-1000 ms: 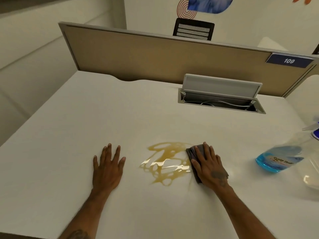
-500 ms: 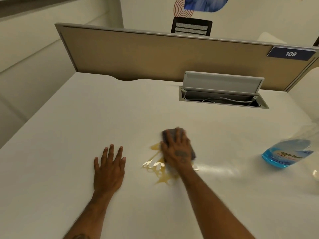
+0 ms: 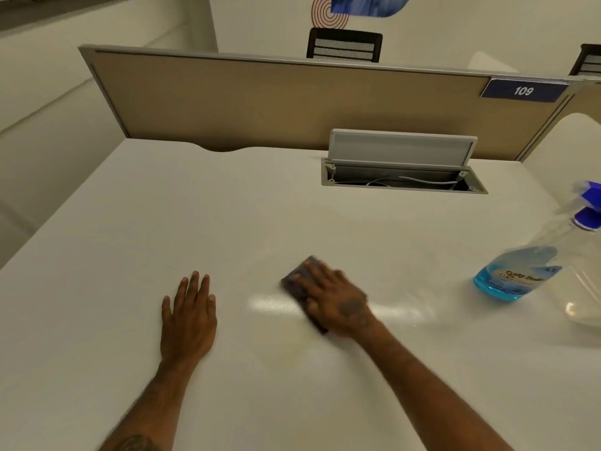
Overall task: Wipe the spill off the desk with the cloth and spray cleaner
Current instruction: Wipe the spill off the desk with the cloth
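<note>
My right hand (image 3: pixel 338 301) presses flat on a dark grey cloth (image 3: pixel 297 283) on the white desk (image 3: pixel 227 222), a little right of centre. Most of the cloth is hidden under the palm and fingers. No brown puddle shows now; only a wet sheen (image 3: pixel 273 305) lies left and right of the hand. My left hand (image 3: pixel 188 315) rests palm down with fingers spread, to the left of the cloth, holding nothing. A clear spray bottle (image 3: pixel 517 276) with blue liquid and a blue nozzle stands at the desk's right edge.
A beige partition (image 3: pixel 276 102) with a "109" plate (image 3: pixel 523 90) closes the far edge. An open cable hatch (image 3: pixel 403 174) with its lid raised sits at the back right. A clear plastic item (image 3: pixel 585 307) lies beside the bottle.
My right hand swept the cloth left across the brown spill and back toward the middle. The puddle is gone from view, leaving a wet streak. The left hand stayed put.
</note>
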Motion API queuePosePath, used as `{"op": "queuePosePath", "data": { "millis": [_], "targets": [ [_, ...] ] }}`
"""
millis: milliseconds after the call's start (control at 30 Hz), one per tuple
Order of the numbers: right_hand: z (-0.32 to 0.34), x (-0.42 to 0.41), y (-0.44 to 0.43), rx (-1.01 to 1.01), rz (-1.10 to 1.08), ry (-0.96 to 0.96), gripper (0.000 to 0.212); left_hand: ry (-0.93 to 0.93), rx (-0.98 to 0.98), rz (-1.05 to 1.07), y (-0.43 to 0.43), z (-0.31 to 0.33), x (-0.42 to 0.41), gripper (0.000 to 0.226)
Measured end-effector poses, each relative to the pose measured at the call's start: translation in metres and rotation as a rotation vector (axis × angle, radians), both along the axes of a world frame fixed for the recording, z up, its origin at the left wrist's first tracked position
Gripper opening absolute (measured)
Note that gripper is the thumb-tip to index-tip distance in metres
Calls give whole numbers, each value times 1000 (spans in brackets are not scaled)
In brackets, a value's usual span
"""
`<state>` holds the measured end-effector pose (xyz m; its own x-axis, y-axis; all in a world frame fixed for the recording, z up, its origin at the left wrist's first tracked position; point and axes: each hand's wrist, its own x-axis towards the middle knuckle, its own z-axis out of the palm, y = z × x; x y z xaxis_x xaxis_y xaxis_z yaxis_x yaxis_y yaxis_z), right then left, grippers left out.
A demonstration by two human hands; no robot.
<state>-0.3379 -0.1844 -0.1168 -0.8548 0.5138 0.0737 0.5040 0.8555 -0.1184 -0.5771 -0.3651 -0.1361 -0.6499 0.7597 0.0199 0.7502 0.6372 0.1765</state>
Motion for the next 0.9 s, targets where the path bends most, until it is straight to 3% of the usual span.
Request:
{"op": "queuePosePath", "data": {
  "millis": [133, 233, 300, 400, 500, 600, 700, 800, 900],
  "targets": [
    [1, 61, 38, -55, -485, -23, 59, -9, 4, 18, 2, 2, 2, 52],
    [-5, 77, 13, -103, -871, 86, 56, -5, 3, 26, 3, 4, 4, 52],
    [-8, 62, -22, -88, -1004, 121, 56, -5, -2, 28, 3, 4, 5, 52],
    [-2, 17, -73, -90, -908, 223, 55, 2, -5, 25, 3, 4, 3, 51],
    [-5, -26, -128, -120, -546, 297, 58, 4, -5, 17, 2, 2, 2, 51],
    [-16, -30, -166, -172, -181, 155, 61, -17, -6, 16, 3, 0, -1, 52],
    [-23, 3, -165, -120, 28, 99, 63, -18, -5, 20, 2, 0, -1, 52],
    [-22, 41, -142, -102, 30, 127, 68, -9, -3, 18, 2, 0, 0, 52],
    [-13, 71, -97, -81, -255, 145, 68, -17, 3, 28, 2, 0, 1, 52]
  ]
}}
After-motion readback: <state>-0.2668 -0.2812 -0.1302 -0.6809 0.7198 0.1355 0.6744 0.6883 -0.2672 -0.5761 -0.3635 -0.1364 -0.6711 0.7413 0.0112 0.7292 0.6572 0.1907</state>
